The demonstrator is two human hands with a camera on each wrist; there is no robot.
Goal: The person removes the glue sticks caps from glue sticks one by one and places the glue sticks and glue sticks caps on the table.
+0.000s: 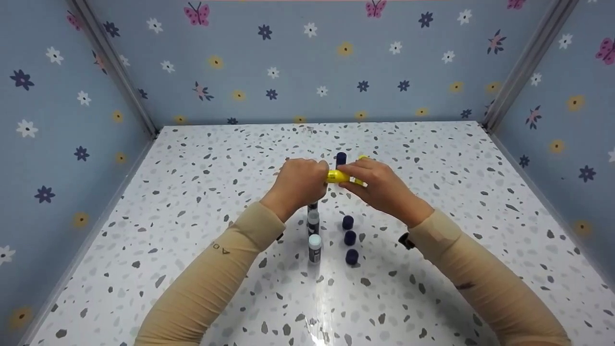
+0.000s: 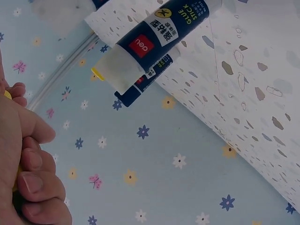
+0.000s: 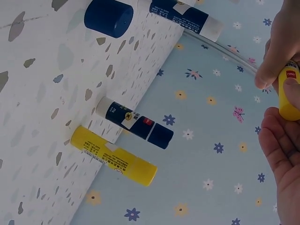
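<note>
I held the yellow tube (image 1: 338,176) crosswise between my two hands, over the counter (image 1: 216,288) and beyond the visible front of the row of navy-labelled tubes (image 1: 314,249). I judged it light, with a stiff wall that would take a firm grip without denting, and I doubted it was fragile. Its round, glossy side looked likely to slip or turn under a loose touch, so I thought the best hold was a wrap around the body at one end and a pinch on opposite sides at the other.

My left fingers (image 2: 33,183) were curled tight round the left end, leaving little of it in sight there. My right fingers (image 1: 358,169) pinched the right end, the thumb opposed below them, spread only as wide as the tube; they were straighter than the left ones.

Three navy caps (image 1: 350,238) stood nearer me, to the right of the row. A second yellow tube (image 3: 112,154) stood beside a capped navy tube (image 3: 140,123), neither one held.
</note>
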